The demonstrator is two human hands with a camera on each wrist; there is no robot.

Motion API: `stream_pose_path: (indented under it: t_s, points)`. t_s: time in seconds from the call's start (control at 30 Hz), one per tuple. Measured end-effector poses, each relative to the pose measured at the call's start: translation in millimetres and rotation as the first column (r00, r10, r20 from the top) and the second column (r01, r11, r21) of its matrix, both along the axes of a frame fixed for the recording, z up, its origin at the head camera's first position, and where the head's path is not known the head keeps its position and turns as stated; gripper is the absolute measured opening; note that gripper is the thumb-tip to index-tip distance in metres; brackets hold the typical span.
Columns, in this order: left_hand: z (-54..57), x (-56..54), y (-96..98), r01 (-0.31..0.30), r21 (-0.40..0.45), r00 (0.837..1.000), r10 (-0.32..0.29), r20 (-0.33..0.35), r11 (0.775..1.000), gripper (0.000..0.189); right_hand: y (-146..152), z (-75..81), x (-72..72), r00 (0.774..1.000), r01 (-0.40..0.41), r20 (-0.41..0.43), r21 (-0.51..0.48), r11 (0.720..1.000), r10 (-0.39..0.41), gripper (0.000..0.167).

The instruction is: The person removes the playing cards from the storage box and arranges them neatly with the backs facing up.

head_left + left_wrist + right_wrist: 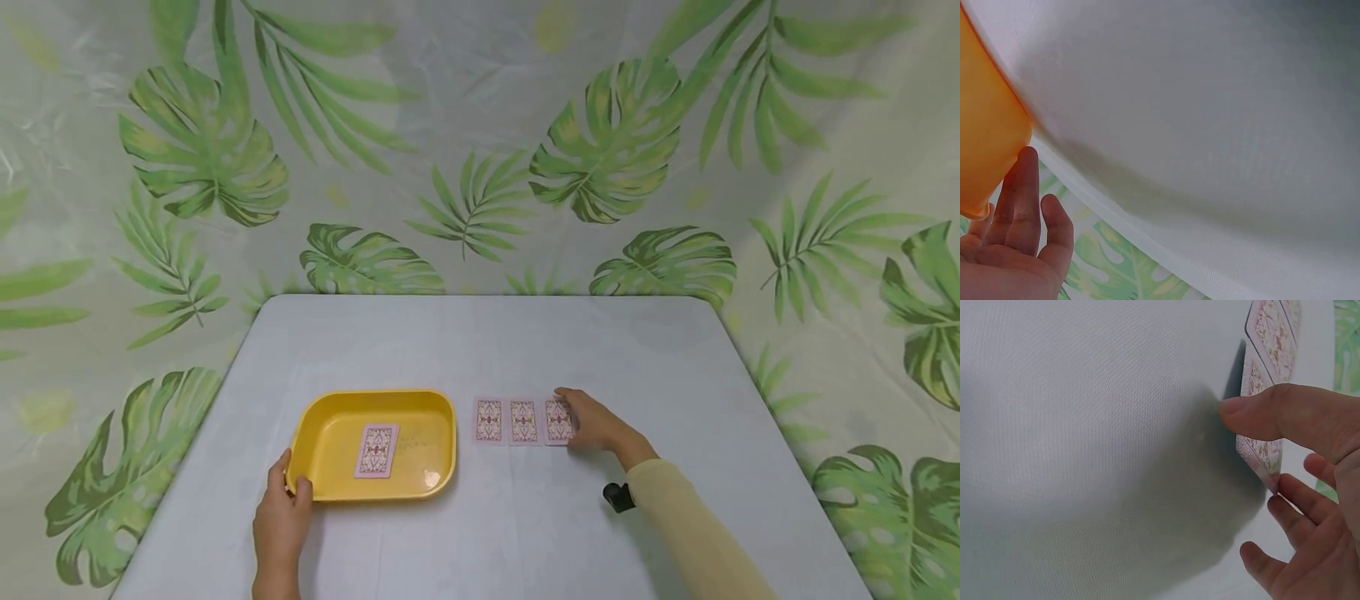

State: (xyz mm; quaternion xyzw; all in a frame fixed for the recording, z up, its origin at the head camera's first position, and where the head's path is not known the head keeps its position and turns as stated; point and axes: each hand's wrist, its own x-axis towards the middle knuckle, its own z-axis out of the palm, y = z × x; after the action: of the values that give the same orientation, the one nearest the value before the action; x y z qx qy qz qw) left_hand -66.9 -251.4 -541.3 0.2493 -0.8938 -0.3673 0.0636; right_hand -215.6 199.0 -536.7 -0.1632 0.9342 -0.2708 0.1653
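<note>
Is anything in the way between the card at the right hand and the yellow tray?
Yes, but only low things: the row's middle card and left card lie between the right card and the tray. Beyond them is just the tray's raised wall.

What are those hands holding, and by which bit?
The left hand holds the yellow tray by its near left corner; the right hand grips the rightmost card by its edges.
</note>
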Motion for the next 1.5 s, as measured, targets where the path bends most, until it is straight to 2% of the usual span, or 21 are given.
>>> stream_pose_path:
  t_s: [0.33,0.57,0.7,0.8,0.93,1.03,1.17,1.5]
  points:
    - [-0.3,1.1,0.7,-0.003,0.000,1.000,0.003,-0.003,1.000,0.054,1,-5.3,-1.3,1.000,0.009,0.015,0.039,0.999,-0.010,0.091]
    - [-0.1,0.7,0.0,-0.005,0.012,1.000,0.005,-0.001,1.000,0.054,1,-5.7,-3.5,1.000,-0.021,0.014,0.061,0.998,0.020,0.091]
    - [0.0,1.5,0.1,-0.011,0.017,1.000,0.011,-0.004,1.000,0.054,0,-7.7,-5.8,0.999,-0.044,-0.018,0.092,0.995,0.046,0.085]
    - [0.1,2.3,0.4,-0.018,0.009,1.000,0.018,-0.017,1.000,0.053,-3,-7.8,-7.7,0.994,-0.047,-0.091,0.131,0.990,0.060,0.072]
    - [0.2,1.5,0.5,-0.007,0.002,1.000,0.007,-0.024,1.000,0.053,-15,1.8,-8.2,0.986,-0.016,-0.161,0.141,0.990,0.039,0.052]
    - [0.5,0.9,0.5,-0.001,0.002,1.000,0.001,-0.024,1.000,0.054,-27,14.7,-7.1,0.987,-0.008,-0.157,0.115,0.993,0.026,0.045]
    - [0.1,0.8,0.2,-0.007,-0.004,1.000,0.007,-0.024,1.000,0.053,-46,28.5,-6.5,0.987,-0.044,-0.152,0.103,0.994,0.059,0.042]
    - [-2.8,1.1,-1.7,-0.001,-0.014,0.999,0.000,-0.044,1.000,0.052,-97,47.2,-2.5,0.968,-0.131,-0.199,0.131,0.983,0.155,0.037]
